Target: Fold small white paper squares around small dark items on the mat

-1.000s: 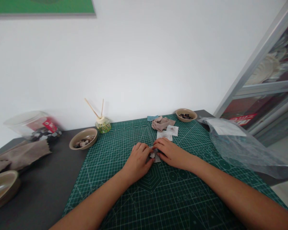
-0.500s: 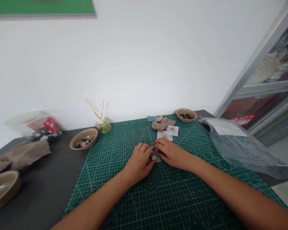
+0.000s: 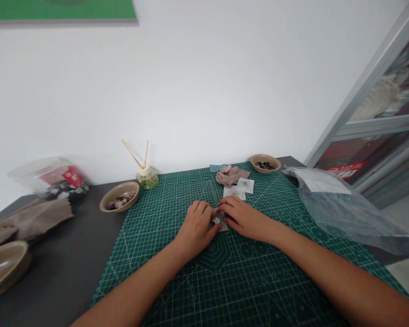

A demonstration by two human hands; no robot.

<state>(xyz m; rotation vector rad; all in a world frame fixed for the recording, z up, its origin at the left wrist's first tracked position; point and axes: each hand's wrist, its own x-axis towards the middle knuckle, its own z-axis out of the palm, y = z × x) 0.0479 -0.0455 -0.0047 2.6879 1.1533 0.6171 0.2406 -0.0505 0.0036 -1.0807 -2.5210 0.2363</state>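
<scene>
My left hand (image 3: 197, 226) and my right hand (image 3: 242, 217) meet at the middle of the green cutting mat (image 3: 177, 281). Between their fingertips lies a small pale fabric piece (image 3: 221, 223) with something small on it; both hands pinch it against the mat. Most of the piece is hidden under my fingers. Just beyond my right hand lie two small white squares (image 3: 239, 188) and a crumpled beige cloth (image 3: 230, 175).
A tan bowl of dark pieces (image 3: 265, 163) stands at the mat's far right, another bowl (image 3: 119, 196) off its left edge beside a reed diffuser (image 3: 147, 175). A clear tub (image 3: 51, 179), beige cloth (image 3: 29, 220) and empty bowl (image 3: 3, 265) sit left. A plastic bag (image 3: 341, 206) lies right.
Both hands stay on the small fabric piece; only the fingers shift slightly. The view has drifted a little.
</scene>
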